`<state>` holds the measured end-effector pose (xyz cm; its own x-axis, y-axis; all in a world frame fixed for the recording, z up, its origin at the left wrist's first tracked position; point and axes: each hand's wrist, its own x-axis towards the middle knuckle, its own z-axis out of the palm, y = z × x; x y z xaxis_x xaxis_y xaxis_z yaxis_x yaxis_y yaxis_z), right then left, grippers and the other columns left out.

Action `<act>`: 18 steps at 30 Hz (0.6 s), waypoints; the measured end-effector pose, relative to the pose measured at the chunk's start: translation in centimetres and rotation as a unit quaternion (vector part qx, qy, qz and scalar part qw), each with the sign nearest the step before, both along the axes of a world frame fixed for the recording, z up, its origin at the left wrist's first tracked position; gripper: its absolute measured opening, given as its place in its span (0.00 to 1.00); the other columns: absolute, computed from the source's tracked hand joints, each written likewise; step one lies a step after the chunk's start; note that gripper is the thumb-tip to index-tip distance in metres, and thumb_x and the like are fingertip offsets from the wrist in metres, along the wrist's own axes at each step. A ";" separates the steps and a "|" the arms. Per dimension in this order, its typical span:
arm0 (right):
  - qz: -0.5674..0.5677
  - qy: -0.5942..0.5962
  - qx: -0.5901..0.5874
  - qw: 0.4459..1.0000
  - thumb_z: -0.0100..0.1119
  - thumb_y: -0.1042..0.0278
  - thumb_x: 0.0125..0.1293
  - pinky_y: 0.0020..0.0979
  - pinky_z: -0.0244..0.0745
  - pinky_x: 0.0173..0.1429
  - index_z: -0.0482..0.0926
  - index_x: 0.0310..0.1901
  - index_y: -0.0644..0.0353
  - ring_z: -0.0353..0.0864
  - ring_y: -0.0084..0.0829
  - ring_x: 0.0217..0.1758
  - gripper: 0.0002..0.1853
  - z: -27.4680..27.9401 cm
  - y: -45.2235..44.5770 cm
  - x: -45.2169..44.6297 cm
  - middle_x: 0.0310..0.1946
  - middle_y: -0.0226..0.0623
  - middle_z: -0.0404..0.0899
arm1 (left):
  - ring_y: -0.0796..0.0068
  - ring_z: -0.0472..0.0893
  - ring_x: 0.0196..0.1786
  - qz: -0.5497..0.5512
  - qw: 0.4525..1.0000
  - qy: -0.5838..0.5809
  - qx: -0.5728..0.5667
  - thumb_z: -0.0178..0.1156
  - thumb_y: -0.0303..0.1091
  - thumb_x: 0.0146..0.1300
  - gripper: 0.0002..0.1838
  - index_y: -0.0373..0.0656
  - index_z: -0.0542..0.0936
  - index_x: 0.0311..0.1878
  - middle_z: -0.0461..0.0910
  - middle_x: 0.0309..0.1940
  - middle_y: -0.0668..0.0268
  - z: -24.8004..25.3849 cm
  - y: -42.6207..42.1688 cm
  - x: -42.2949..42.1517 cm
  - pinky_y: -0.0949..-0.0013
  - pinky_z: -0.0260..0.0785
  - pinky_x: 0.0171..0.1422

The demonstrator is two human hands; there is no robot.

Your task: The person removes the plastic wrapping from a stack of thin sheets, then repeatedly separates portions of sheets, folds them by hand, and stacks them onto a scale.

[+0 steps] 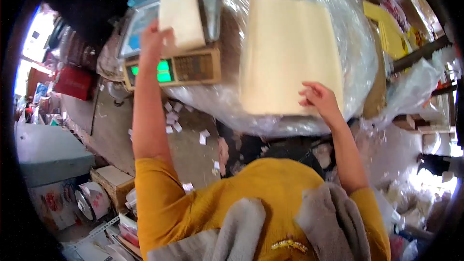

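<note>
A digital scale point(198, 67) with a lit green display stands at the upper left of the plastic-covered round table. Over its metal pan is a cream-coloured rectangular stack or packet point(181, 17). My left hand point(155, 41) is at the left edge of that packet, blurred, so whether its fingers grip it is unclear. A large cream sheet or flat stack of paper point(290, 53) lies to the right of the scale. Above its lower right part is my right hand point(316, 97), fingers loosely curled and apart, with nothing visible in them.
Clear plastic wrap point(227, 101) covers the table. Yellow material point(386, 26) and a plastic bag point(415, 87) are at the right. Small paper scraps point(173, 116) litter the floor. A red box point(75, 82) and a cardboard box point(113, 183) stand at the left.
</note>
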<state>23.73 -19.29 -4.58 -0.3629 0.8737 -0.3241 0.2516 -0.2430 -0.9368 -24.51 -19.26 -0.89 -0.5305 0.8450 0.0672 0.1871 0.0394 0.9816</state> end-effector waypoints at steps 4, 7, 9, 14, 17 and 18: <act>0.093 -0.096 0.141 0.981 0.55 0.67 0.66 0.26 0.77 0.39 0.79 0.50 0.61 0.83 0.27 0.37 0.13 -0.7 -1.7 -1.8 0.41 0.36 0.83 | 0.67 0.76 0.52 0.238 0.909 0.309 0.146 0.62 0.26 0.57 0.22 0.37 0.75 0.57 0.76 0.49 0.55 1.4 -4.1 6.5 0.69 0.67 0.57; 0.203 -0.190 0.341 0.898 0.57 0.69 0.63 0.32 0.74 0.49 0.81 0.43 0.61 0.80 0.33 0.39 0.09 -1.7 -2.7 -4.2 0.35 0.39 0.82 | 0.68 0.75 0.54 0.153 0.942 0.258 0.151 0.59 0.24 0.58 0.21 0.40 0.75 0.57 0.75 0.52 0.60 -3.6 -7.2 11.7 0.69 0.68 0.57; 0.263 -0.201 0.426 0.842 0.56 0.70 0.61 0.38 0.71 0.52 0.82 0.39 0.58 0.79 0.37 0.39 0.07 -3.2 -3.0 -5.6 0.32 0.39 0.80 | 0.69 0.74 0.55 0.061 0.970 0.202 0.120 0.58 0.24 0.60 0.19 0.41 0.75 0.56 0.75 0.52 0.62 -6.8 -8.8 15.5 0.69 0.69 0.58; 0.326 -0.326 0.558 0.690 0.54 0.72 0.52 0.49 0.68 0.55 0.78 0.27 0.55 0.78 0.37 0.37 0.03 -4.4 -2.9 -9.1 0.27 0.36 0.76 | 0.59 0.73 0.55 -0.016 0.980 0.185 0.076 0.56 0.24 0.59 0.18 0.39 0.75 0.54 0.75 0.51 0.56 -10.2 -11.1 21.3 0.64 0.65 0.60; 0.370 -0.367 0.532 0.667 0.56 0.71 0.52 0.51 0.70 0.53 0.80 0.28 0.57 0.81 0.39 0.39 0.04 -4.5 -2.8 -10.4 0.31 0.37 0.80 | 0.54 0.71 0.57 -0.032 0.981 0.175 0.073 0.55 0.26 0.61 0.18 0.39 0.73 0.55 0.73 0.53 0.52 -10.2 -11.1 22.7 0.60 0.60 0.64; 0.375 -0.361 0.537 0.664 0.56 0.70 0.52 0.53 0.71 0.51 0.80 0.27 0.57 0.81 0.40 0.37 0.04 -5.1 -2.8 -10.4 0.30 0.37 0.80 | 0.53 0.69 0.59 -0.040 0.972 0.215 0.083 0.55 0.26 0.61 0.19 0.37 0.72 0.57 0.72 0.54 0.52 -10.2 -11.0 22.9 0.59 0.59 0.65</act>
<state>13.32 -22.04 -9.72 -0.9152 0.4029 0.0120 0.4022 0.9147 -0.0378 -1.56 -30.26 -11.10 -0.3572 0.8406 0.4071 0.5771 -0.1441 0.8039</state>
